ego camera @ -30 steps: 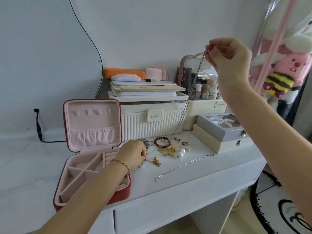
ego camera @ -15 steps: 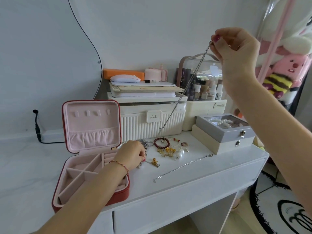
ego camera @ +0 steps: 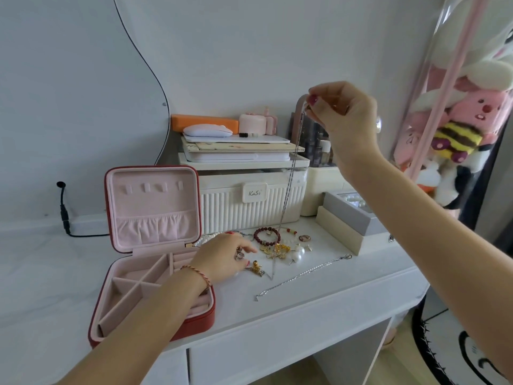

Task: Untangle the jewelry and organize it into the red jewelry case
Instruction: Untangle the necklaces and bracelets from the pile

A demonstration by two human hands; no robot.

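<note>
White counter [ego camera: 319, 295], bearing all task items. Red jewelry case [ego camera: 155, 273], lid upright, stands open at the counter's left; its pink divided compartments show no jewelry where visible. Ribbed cream storage box [ego camera: 249, 201] behind the jewelry. Right hand [ego camera: 344, 115], raised high, fingers [ego camera: 313, 100] pinching the upper end of a silver chain [ego camera: 290, 179] that hangs down into the jewelry pile [ego camera: 277, 245]: a dark red bead bracelet [ego camera: 266, 236], gold pieces, pearl earrings. Left hand [ego camera: 224, 257] rests on the pile's left edge, fingers bent over small pieces; whether it pinches one or merely presses cannot be told. A second silver chain [ego camera: 302, 275] lies free, stretched out near the front edge. Judgement: the step in hand is drawing the hanging chain clear. Best done by lifting slowly and vertically while the left hand anchors the remaining pieces; if it snags, loosen the knot rather than pull, as thin links may kink.
</note>
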